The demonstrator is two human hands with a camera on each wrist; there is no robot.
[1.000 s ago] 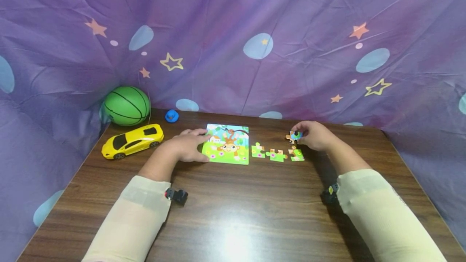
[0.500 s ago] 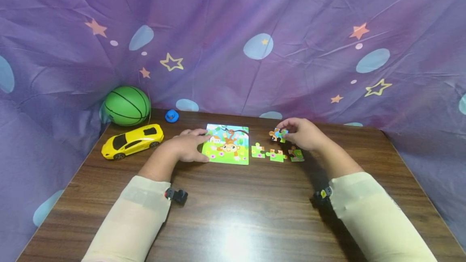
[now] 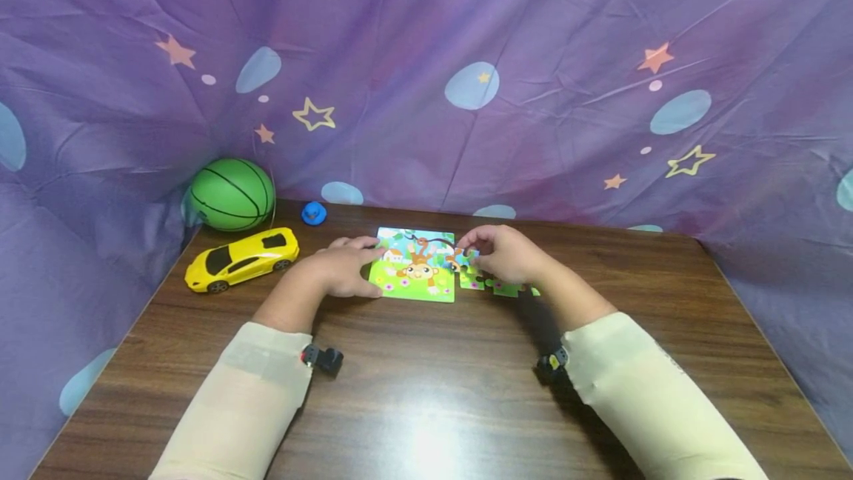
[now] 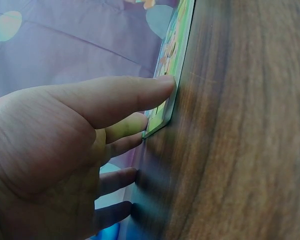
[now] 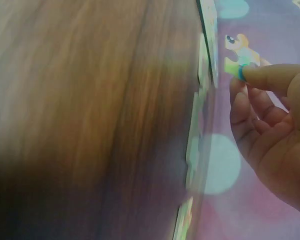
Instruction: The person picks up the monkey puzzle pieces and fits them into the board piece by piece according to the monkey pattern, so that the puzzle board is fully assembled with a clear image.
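Note:
In the head view a square monkey picture board [image 3: 416,284] lies on the table. My left hand [image 3: 340,269] rests at its left edge, fingers spread and fairly straight. In the left wrist view the thumb [image 4: 135,92] lies on the board's edge. My right hand [image 3: 509,256] pinches a jigsaw piece [image 5: 240,54] with part of a monkey's face on it, raised above the table beside the board's right edge. Below that hand, loose jigsaw pieces [image 3: 472,281] lie in a row to the right of the board, some partly covered by the hand and wrist.
A yellow toy car [image 3: 243,259], a green ball [image 3: 233,195] and a small blue rubber duck [image 3: 314,213] stand at the left of the wooden table [image 3: 400,369]. A purple patterned curtain [image 3: 393,95] hangs behind its back edge.
My right hand has moved left with the jigsaw piece, from above the right end of the row to the board's right edge. The left hand has stayed put.

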